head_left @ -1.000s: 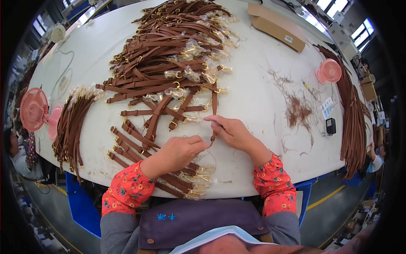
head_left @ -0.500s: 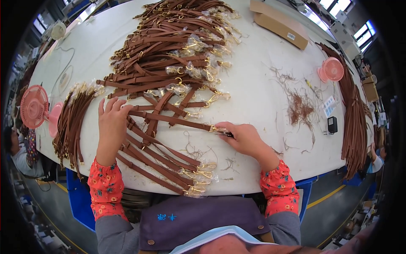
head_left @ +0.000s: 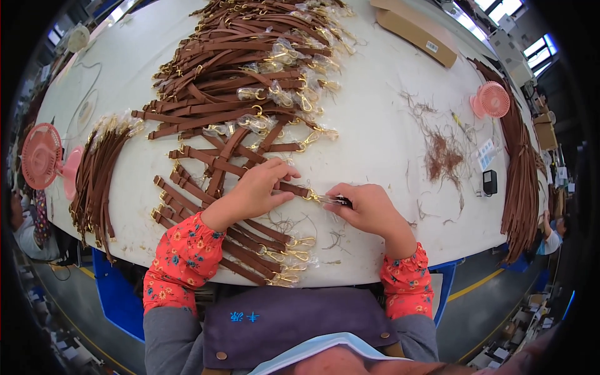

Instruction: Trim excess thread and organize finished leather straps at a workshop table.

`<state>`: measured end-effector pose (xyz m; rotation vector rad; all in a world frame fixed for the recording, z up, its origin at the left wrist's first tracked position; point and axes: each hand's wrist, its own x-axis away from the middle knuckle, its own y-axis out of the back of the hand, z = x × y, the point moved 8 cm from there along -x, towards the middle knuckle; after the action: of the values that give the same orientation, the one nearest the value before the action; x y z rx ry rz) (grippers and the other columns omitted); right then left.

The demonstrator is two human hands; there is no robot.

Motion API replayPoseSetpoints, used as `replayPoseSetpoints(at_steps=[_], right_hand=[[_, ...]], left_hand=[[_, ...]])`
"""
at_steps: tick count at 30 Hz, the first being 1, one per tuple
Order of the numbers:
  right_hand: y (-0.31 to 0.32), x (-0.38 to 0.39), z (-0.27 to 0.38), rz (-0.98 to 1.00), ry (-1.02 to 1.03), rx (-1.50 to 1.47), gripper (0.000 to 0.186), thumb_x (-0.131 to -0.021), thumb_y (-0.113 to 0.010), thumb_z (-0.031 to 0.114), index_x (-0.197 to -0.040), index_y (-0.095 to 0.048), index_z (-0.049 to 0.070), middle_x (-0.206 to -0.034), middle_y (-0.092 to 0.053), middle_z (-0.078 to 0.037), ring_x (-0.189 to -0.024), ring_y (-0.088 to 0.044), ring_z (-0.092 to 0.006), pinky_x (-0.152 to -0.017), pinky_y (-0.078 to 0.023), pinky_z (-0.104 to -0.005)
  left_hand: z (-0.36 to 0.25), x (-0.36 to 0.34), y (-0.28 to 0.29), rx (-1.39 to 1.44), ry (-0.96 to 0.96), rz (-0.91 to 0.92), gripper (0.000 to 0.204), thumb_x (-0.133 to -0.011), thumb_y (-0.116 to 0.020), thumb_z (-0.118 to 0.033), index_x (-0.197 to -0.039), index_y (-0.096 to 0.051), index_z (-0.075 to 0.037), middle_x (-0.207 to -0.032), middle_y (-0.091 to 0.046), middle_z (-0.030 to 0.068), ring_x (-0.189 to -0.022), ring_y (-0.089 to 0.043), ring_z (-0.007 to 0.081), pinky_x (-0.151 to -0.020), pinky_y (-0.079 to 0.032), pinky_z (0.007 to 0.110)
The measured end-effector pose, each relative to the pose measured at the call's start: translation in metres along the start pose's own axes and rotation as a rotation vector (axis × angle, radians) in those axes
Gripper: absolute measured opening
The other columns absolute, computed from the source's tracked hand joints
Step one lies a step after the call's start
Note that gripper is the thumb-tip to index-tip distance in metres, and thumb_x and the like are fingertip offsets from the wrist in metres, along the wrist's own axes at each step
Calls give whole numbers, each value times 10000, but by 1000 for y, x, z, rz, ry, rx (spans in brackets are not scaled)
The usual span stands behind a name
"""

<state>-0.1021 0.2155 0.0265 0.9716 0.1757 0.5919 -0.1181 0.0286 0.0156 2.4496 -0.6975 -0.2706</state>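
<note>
In front of me a brown strap runs to the right and ends in a gold clasp. My left hand is closed around the strap a little left of the clasp, fingers bent and thumb toward me. To the right of the clasp, my right hand grips a small dark tool. Its shiny front end points at the clasp; clear wrap there makes the tool's exact kind hard to tell. More brown straps with gold clasps lie under and nearer than my left forearm.
A large heap of brown straps covers the table farther off. One bundle lies left by a pink fan, another far right. Thread scraps, a second pink fan, a black adapter and a cardboard box are rightward.
My left hand has moved right along the strap, from its left end to near the clasp, and its fingers have closed. My right hand with the dark tool stays nearly in place.
</note>
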Motion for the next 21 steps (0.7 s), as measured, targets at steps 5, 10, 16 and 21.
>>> replayPoseSetpoints(at_steps=[5,10,16,21], right_hand=[[24,-6,6,-114,-65,-113,329,-959,-655,396,-1110,-644,104,-783,-700,-69,-679,-681,-254,-624,-514,-367],[33,-14,24,-242,172,-227,253,-954,-679,321,-1085,-658,105,-878,-696,-63,-741,-687,-226,-643,-518,-340],[24,-22,26,-211,190,-101,240,-934,-701,281,-1113,-669,125,-914,-705,-61,-754,-694,-219,-657,-536,-325],[29,-19,7,-354,108,-191,181,-920,-714,278,-1038,-696,141,-815,-672,-45,-716,-679,-199,-619,-521,-323]], left_hand=[[1,-3,-10,-138,-4,-14,240,-867,-735,-203,-1094,-706,-131,-913,-623,76,-853,-646,255,-725,-520,392],[4,0,-17,-179,40,-53,171,-908,-680,-191,-1048,-683,-92,-897,-634,73,-855,-648,295,-727,-513,422],[19,6,-5,52,143,-206,310,-914,-631,-92,-1216,-563,-79,-894,-616,115,-787,-635,316,-696,-511,414],[-6,5,-1,107,105,7,384,-885,-650,-44,-1255,-593,-125,-890,-602,100,-744,-624,286,-675,-508,390]])
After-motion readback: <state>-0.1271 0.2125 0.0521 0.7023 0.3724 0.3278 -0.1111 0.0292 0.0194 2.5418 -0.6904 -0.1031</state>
